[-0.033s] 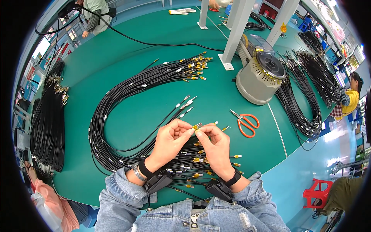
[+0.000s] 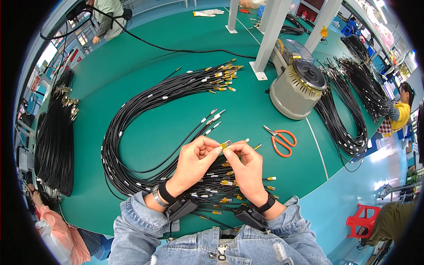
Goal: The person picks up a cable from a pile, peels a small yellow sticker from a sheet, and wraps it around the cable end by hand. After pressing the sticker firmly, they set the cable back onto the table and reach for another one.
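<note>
My left hand pinches a small cable connector with a metal end and yellow wrapping. From the other side, my right hand has its thumb and forefinger closed at the same connector; the exact contact is hidden by the fingertips. Beneath both hands lies a bundle of black cables, curved in a wide U. Its upper ends carry yellow-wrapped metal plugs, and more such plugs fan out below my hands. Orange-handled scissors rest just right of my right hand, blades pointing up-left.
A round beige machine stands beside grey posts on the green table. More black cable bundles lie at the left and right. White gloves lie at the far edge. Other people sit around; a red stool stands at right.
</note>
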The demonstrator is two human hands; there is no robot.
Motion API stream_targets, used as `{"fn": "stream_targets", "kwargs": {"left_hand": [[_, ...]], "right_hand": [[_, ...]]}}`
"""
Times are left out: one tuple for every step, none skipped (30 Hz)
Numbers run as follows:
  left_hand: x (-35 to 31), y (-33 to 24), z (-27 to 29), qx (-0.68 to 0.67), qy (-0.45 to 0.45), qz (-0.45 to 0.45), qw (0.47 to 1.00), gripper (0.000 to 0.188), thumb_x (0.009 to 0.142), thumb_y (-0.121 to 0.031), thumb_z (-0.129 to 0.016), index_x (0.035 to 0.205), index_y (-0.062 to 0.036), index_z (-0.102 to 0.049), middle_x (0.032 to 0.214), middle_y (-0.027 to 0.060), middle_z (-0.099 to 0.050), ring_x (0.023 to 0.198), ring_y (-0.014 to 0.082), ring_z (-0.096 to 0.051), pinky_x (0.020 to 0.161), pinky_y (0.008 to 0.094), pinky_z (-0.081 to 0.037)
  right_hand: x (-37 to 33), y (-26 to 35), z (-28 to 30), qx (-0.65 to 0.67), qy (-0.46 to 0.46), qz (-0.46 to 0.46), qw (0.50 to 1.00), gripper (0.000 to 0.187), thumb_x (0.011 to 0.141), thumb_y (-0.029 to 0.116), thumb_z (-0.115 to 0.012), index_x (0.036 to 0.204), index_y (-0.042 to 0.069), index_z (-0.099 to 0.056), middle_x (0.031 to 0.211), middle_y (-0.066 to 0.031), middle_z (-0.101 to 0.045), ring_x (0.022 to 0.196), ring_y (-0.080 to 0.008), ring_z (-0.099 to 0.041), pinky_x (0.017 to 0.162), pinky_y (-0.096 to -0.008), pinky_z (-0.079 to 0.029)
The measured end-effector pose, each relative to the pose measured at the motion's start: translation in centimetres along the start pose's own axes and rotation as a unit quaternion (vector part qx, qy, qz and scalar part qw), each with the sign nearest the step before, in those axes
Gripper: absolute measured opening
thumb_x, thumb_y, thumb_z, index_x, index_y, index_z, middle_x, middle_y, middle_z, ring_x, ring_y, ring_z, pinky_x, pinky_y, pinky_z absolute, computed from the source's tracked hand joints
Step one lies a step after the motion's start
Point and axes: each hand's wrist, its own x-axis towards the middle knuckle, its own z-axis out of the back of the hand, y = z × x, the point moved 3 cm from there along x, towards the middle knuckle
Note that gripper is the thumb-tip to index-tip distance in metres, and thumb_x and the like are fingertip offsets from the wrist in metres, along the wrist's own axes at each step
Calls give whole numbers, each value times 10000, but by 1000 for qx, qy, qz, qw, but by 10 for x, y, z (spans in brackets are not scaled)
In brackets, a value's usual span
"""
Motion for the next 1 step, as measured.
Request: {"fn": "stream_targets", "kwargs": {"left_hand": [[-1,-1,-2,33,-17,-20,999,167,873,-101,-594,1017,-25,-555,761,-35,-577,589,-3,-477,492,153,-361]], "right_hand": [[0,1,0,-13,1,12,1000,90,853,71,-623,904,0,-601,887,-36,-590,821,-93,-538,752,-230,-429]]}}
